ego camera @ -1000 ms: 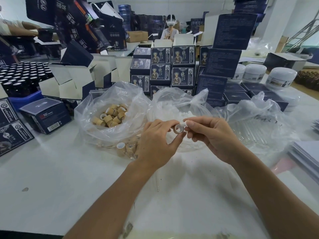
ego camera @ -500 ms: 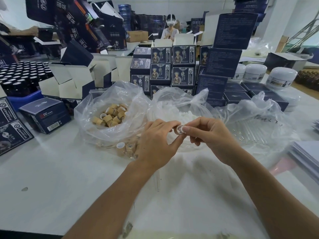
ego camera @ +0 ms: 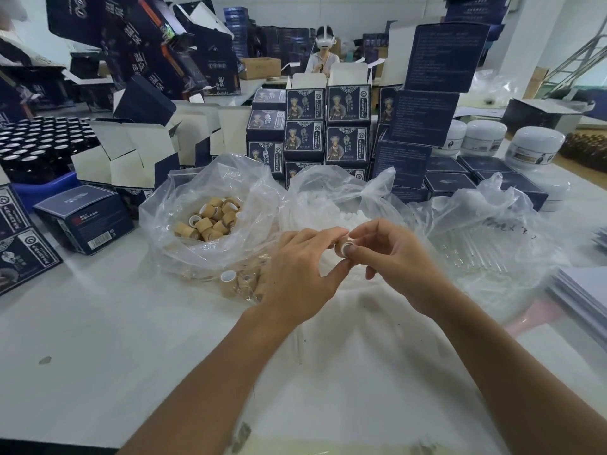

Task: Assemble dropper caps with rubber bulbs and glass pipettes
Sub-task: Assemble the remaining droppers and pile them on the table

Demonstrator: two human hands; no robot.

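Both hands meet above the white table (ego camera: 98, 323), and the left hand (ego camera: 295, 274) has its fingers curled round a small tan dropper cap (ego camera: 345, 248), open end facing the camera. The right hand (ego camera: 397, 261) pinches at the cap's rim, fingertip pressed into the opening; whether a rubber bulb sits under it is hard to make out. Behind them lie three clear bags: the bag of caps (ego camera: 210, 221) at left, the bag of white bulbs (ego camera: 341, 205) in the middle, the bag of glass pipettes (ego camera: 476, 247) at right.
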